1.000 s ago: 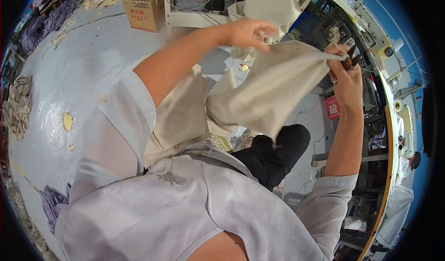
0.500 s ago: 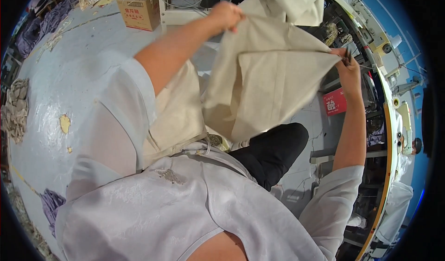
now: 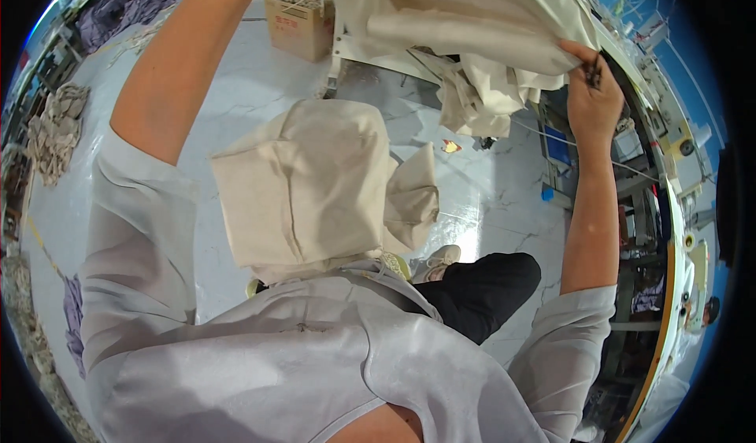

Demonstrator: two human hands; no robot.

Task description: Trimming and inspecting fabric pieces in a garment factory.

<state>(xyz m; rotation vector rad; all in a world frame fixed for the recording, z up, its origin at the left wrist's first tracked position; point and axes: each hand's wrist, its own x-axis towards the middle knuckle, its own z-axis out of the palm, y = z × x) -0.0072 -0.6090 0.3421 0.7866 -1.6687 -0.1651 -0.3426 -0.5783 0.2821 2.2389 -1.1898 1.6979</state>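
A piece of beige cloth [image 3: 465, 29] stretches across the far side, with a fold running along its near edge. My right hand [image 3: 596, 100] pinches its right end. A small dark tool [image 3: 592, 73] also sits in that hand; its kind is hard to make out. My left forearm [image 3: 185, 69] reaches up past the top edge, so the left hand is out of sight. Crumpled beige cloth [image 3: 480, 96] hangs below the stretched piece. More beige cloth, a seamed piece [image 3: 315, 183], lies bunched over my lap, touched by neither visible hand.
A cardboard box [image 3: 299, 22] of tangled scraps stands at the far left. Grey cloth [image 3: 59, 132] and purple cloth [image 3: 146, 6] lie heaped on the left. Along the right runs a table edge [image 3: 661, 325] with sewing machines [image 3: 677, 140].
The held cloth has gone from over my knees to farther away, near the top edge. My left hand has passed out of view there. The right hand keeps its grip.
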